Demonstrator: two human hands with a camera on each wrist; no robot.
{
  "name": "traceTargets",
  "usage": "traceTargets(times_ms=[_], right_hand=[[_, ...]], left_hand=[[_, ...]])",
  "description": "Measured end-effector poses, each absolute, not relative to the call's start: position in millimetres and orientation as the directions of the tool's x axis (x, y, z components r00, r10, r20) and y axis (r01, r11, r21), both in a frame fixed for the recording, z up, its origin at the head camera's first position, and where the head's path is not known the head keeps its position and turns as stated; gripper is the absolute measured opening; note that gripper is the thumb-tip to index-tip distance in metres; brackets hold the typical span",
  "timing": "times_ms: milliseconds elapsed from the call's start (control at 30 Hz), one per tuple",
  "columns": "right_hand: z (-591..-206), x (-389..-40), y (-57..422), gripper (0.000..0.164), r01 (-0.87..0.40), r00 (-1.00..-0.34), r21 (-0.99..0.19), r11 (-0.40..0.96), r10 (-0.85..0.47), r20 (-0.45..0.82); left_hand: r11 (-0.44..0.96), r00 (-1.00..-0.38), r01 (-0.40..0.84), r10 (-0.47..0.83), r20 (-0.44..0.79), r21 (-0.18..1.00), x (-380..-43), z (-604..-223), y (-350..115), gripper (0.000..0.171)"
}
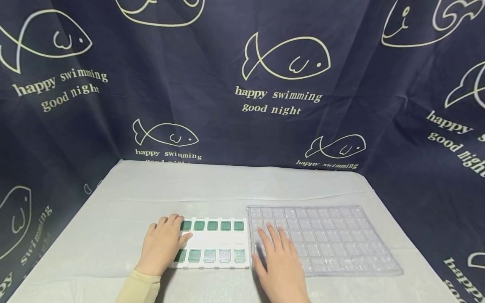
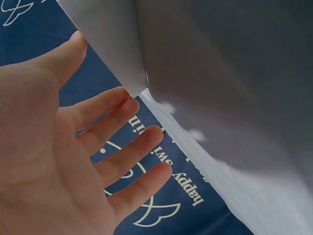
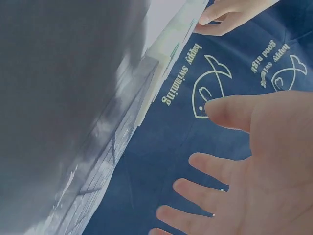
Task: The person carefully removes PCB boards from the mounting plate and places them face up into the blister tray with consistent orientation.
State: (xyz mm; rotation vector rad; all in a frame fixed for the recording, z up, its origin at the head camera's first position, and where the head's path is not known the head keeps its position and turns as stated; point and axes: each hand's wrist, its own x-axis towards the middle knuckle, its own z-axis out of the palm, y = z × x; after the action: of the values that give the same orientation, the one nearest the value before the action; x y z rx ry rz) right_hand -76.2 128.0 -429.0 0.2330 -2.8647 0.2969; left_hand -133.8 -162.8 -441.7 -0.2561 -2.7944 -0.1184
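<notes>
My left hand [image 1: 161, 240] lies over the left end of a white tray [image 1: 212, 238], its thumb spread along the middle strip. Two rows of small green squares, like circuit boards or chips, sit in that tray; a green square [image 1: 226, 226] in the back row shows plainly. In the left wrist view, fingertips [image 2: 128, 105] of this hand reach the pale edge with fingers extended. My right hand [image 1: 282, 265] is held over the left part of a clear plastic compartment tray [image 1: 333, 240]. Its fingers are spread and hold nothing, as the right wrist view also shows.
The two trays lie side by side on a table with a pale cloth [image 1: 227, 183]. A dark blue curtain [image 1: 212, 75] with white fish drawings and lettering hangs behind and along both sides of the table.
</notes>
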Motion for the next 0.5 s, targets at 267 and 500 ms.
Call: traceTargets(times_ms=[267, 500], right_hand=[[-411, -96, 149, 0.046, -0.261, -0.912, -0.139, 0.955, -0.197, 0.360], [-403, -121, 152, 0.039, -0.365, -0.853, -0.074, 0.928, -0.301, 0.427]], left_hand=[[0.979, -0.926, 0.197, 0.168, 0.337, 0.053, -135, -444, -164, 0.056], [0.978, -0.923, 0.204, 0.176, 0.342, 0.046, -136, -445, -165, 0.055]])
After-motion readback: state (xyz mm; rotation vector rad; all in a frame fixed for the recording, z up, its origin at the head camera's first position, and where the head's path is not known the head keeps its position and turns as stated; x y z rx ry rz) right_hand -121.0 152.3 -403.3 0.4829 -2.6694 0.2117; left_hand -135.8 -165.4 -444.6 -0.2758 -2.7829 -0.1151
